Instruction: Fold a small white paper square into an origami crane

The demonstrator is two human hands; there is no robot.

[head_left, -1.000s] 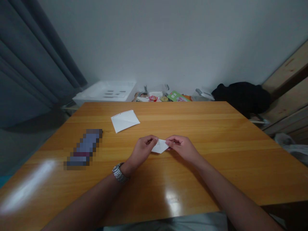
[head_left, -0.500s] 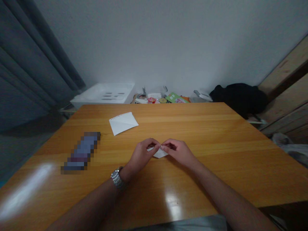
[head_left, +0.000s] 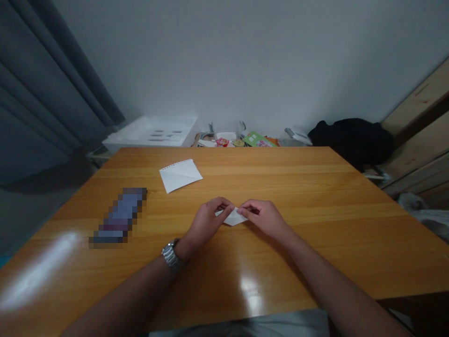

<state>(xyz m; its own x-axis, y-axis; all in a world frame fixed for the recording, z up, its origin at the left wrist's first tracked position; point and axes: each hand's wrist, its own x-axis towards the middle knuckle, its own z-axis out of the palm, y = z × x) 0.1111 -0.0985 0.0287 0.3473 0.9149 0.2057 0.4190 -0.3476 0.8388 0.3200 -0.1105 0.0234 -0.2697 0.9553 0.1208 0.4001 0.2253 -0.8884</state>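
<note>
A small folded piece of white paper [head_left: 233,218] is held between my two hands, low over the middle of the wooden table [head_left: 287,187]. My left hand [head_left: 209,216] pinches its left side between thumb and fingers; a metal watch [head_left: 170,253] is on that wrist. On the paper's right side, my right hand [head_left: 265,217] pinches with thumb and forefinger. The paper's lower edge comes to a point toward me. Its outer ends are partly hidden by the fingers.
Left of the hands lie a torn-edged white sheet [head_left: 180,175] and a pixelated, phone-like dark object [head_left: 121,215]. Behind the table are a white foam tray [head_left: 150,131], a green packet or booklet [head_left: 258,139] and a black bundle [head_left: 352,140].
My right hand has shifted slightly to the right, away from the left fingertips. More of the paper's middle shows between the thumbs. The whole view has tilted a little.
</note>
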